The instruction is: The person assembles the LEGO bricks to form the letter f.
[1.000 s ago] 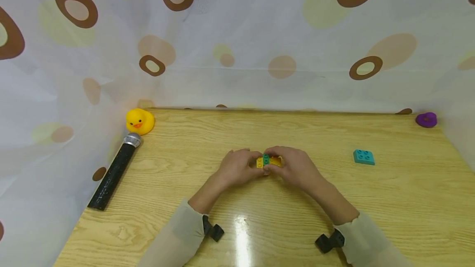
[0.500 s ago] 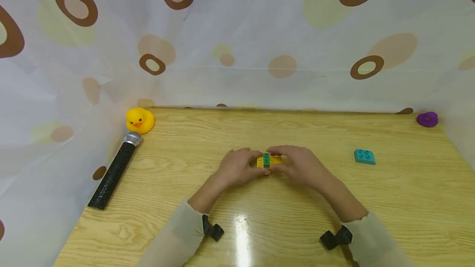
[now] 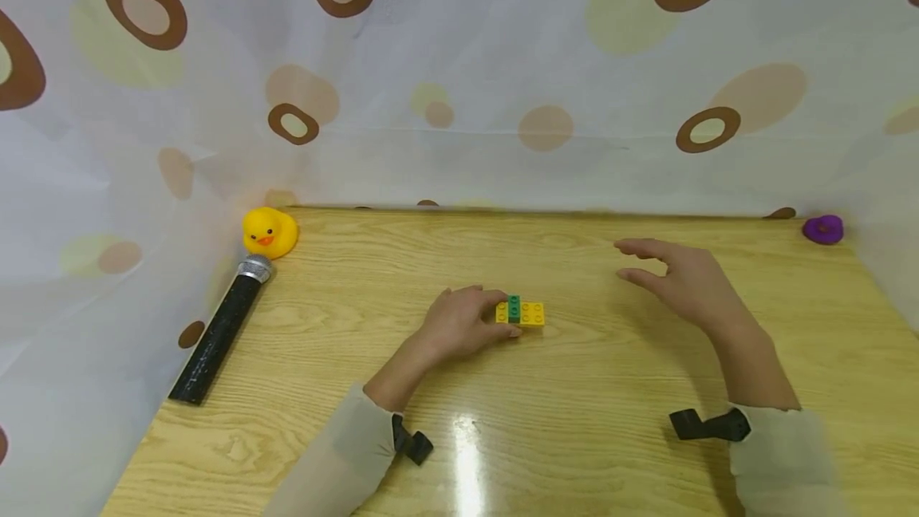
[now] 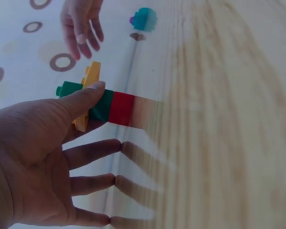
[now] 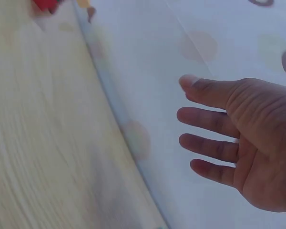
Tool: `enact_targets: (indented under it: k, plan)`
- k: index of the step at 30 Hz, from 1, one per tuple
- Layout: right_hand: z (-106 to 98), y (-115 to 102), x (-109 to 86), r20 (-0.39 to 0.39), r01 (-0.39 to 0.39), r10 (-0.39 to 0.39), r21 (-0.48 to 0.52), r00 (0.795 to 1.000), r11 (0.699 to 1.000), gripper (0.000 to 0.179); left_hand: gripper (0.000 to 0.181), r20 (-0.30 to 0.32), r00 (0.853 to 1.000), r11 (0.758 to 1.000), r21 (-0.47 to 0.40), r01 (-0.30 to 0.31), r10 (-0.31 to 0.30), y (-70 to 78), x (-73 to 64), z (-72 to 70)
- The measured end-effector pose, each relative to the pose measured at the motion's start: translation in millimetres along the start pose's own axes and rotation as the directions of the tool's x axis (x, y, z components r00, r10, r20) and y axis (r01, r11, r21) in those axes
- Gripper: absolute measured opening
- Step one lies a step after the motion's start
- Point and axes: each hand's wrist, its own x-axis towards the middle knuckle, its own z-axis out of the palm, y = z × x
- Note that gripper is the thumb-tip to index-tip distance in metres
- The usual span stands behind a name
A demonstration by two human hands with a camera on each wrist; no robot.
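At the middle of the table, my left hand [image 3: 463, 321] pinches a small stack of toy bricks [image 3: 531, 313] between thumb and forefinger. In the left wrist view the stack has a red brick [image 4: 120, 109] at the bottom, green bricks [image 4: 101, 106] above it, and a yellow plate [image 4: 92, 74] crossing between the green ones. The red brick stands on the tabletop. My right hand [image 3: 685, 282] is raised over the table to the right, thumb and fingers apart, holding nothing. It covers a teal brick in the head view; the left wrist view shows that teal brick [image 4: 145, 19].
A yellow rubber duck [image 3: 270, 233] sits at the back left corner, with a black microphone [image 3: 226, 325] lying in front of it. A small purple toy [image 3: 823, 230] is at the back right. A patterned sheet [image 3: 474, 166] rises behind the wooden table [image 3: 560, 421].
My right hand has let go of the yellow plate and moved to the right, now hiding the teal brick in the head view. The left hand and the stack have stayed in place.
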Motion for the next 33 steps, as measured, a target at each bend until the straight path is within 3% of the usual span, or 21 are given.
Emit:
enact_targets:
  k: [6,16,26,33]
  plan:
    - [-17.5,38.3,-11.7,0.018,-0.085,0.085,-0.021,0.996,0.996,0.054,0.056,0.008,1.000,1.000,-0.010,-0.009,0.009,-1.1,0.8,1.8]
    - [-19.5,83.3,-28.6,0.106,-0.157,0.161,-0.048,0.981,0.986,0.062,0.054,0.007,1.000,1.000,-0.016,-0.011,0.011,-1.1,0.3,1.0]
    - [-23.7,105.8,-42.2,0.186,-0.215,0.236,-0.127,0.954,0.968,0.069,0.055,0.013,1.000,1.000,-0.020,0.004,-0.004,-1.7,-0.6,0.9]
    - [-18.2,117.5,-43.3,0.159,-0.187,0.210,-0.147,0.965,0.971,0.061,0.056,0.011,1.000,1.000,-0.018,0.007,-0.007,-1.8,0.1,1.6]
